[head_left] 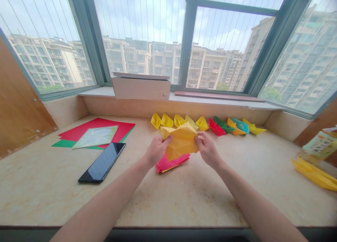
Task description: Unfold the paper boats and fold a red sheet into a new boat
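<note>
The left hand point(158, 150) and right hand point(207, 150) stand narrowly apart, pinching opposite edges of a crumpled, folded yellow paper point(183, 142) held above the stone-patterned worktop point(168, 203). A folded pink paper point(171, 163) lies just beneath them at 6 o'clock, and a row of colored paper boats point(202, 124) sits at 12 o'clock. A black smartphone point(102, 162) lies at 9 o'clock, red and green paper sheets point(97, 129) at 10 o'clock, and a large yellow paper boat point(314, 173) at 4 o'clock.

Thin matt yellow paper point(182, 142), glossy black glass phone point(102, 162), smooth mottled stone ledge point(168, 203)
</note>
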Demonstrator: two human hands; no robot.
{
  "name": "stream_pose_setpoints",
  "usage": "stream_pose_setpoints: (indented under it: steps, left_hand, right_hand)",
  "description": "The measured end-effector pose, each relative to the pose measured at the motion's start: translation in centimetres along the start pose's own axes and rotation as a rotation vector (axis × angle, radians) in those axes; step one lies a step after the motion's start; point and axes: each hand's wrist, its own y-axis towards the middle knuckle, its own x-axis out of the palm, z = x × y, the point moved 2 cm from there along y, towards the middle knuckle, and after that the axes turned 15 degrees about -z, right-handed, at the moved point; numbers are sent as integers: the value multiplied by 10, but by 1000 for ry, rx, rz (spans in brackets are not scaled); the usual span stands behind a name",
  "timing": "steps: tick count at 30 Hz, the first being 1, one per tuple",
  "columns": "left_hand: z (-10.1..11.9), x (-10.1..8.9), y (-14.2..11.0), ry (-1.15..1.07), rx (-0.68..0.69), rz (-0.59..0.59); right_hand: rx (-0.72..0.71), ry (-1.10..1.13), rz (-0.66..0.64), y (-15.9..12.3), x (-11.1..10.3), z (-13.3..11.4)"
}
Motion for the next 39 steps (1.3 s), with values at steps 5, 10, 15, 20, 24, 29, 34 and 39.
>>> stream_pose_setpoints:
  steps: [5,10,15,20,24,29,34,39]
  left_hand:
    - [5,4,-3,-93,-16,-4]
    - [5,-3,-3,-111,-21,35]
    - [-1,-18,0,89,-93,224]
    - [4,-32,-4,904,-82,376]
    - [-1,-24,-6,1310,92,146]
    - [-24,-11,-10,1403,-86,-317]
    - [-30,-11,-10,1392,-172,-297]
    - [-33,-12,-10,1403,-231,-236]
  right_hand:
    - [69,10,-2,-1,0,2]
    - [105,-38,-99,-5,5,4]
    - [183,-176,-84,-5,8,3]
    - [182,-366,-129,-3,17,10]
    - [138,-653,-75,-1,25,15]
    - [126,-902,-75,2,27,19]
    - [198,-857,-84,0,21,24]
    - [218,-669,-21,-4,22,22]
